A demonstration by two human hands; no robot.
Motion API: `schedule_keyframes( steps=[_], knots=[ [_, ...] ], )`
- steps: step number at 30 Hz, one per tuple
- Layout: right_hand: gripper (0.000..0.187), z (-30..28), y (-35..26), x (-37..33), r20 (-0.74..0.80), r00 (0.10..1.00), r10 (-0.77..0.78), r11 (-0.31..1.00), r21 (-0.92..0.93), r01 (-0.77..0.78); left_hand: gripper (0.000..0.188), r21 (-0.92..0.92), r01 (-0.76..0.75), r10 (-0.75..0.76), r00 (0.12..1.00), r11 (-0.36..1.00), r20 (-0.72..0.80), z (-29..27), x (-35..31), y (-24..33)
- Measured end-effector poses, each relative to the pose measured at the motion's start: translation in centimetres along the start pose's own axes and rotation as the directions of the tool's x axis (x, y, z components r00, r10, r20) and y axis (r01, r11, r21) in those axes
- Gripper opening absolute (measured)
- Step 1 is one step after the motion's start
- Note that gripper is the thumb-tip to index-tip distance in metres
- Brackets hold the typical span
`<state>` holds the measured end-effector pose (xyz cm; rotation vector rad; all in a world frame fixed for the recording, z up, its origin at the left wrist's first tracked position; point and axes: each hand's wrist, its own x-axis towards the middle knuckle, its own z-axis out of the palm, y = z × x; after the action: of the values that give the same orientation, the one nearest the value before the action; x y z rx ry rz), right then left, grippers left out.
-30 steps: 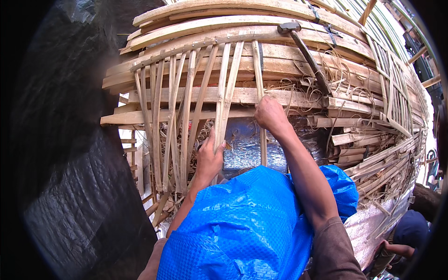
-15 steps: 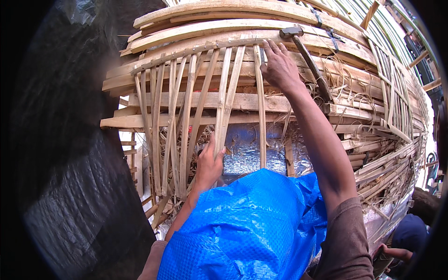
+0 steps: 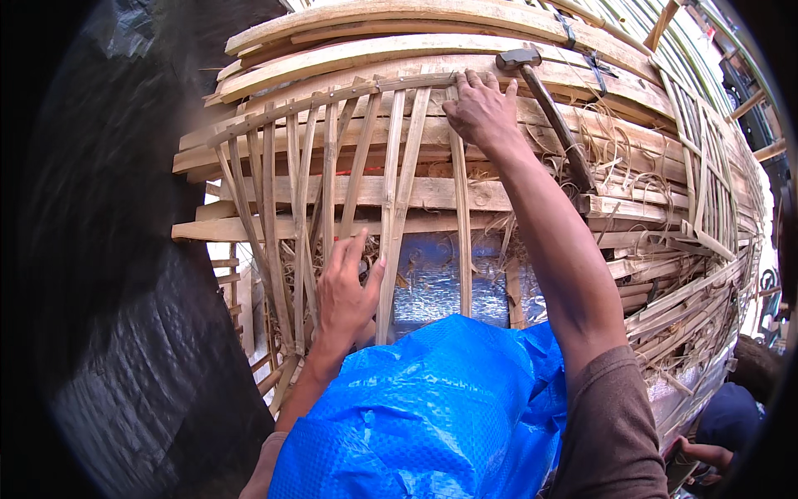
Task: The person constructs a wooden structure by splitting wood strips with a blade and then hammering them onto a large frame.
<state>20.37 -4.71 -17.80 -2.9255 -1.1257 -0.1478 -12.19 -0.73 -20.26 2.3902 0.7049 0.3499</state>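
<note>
Your right hand has climbed in the last second from the middle of the bamboo frame to its upper edge, and now rests its fingers, close together and curled over, on the top of one upright bamboo strip, just where that strip meets the curved cross strip; that puts the work at the strip's top end rather than its middle. Your left hand has hardly moved: it stays low on the frame, fingers spread narrowly, thumb and forefinger around the neighbouring double strip near its lower part. A hammer lies on the planks just to the right of your right hand, its head nearly touching your fingertips, so it crowds that side. A blue plastic sheet covers the lower part of the strips below your arms. Loose shavings tangle to the right, and a black tarpaulin hangs on the left.
</note>
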Motion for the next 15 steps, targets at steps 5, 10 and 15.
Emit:
schedule_keyframes(
  steps=[5, 10, 15],
  knots=[
    [0.065, -0.1, -0.6, -0.1, -0.036, 0.999, 0.017, 0.998, -0.054, -0.019, 0.055, 0.355, -0.432, 0.506, 0.85, 0.829, -0.145, 0.3, 14.8, 3.4],
    [0.063, 0.1, -1.4, -0.3, -0.046, 0.999, 0.018, 0.998, -0.057, -0.021, 0.062, 0.509, -0.266, 0.3, 0.954, 0.818, 0.017, 7.0, 24.1, 2.7],
    [0.065, 0.6, 0.1, -0.5, -0.033, 0.999, 0.027, 1.0, 0.015, -0.027, 0.054, 0.426, -0.334, 0.379, 0.925, 0.841, -0.023, 8.3, 24.8, 1.5]
  ],
)
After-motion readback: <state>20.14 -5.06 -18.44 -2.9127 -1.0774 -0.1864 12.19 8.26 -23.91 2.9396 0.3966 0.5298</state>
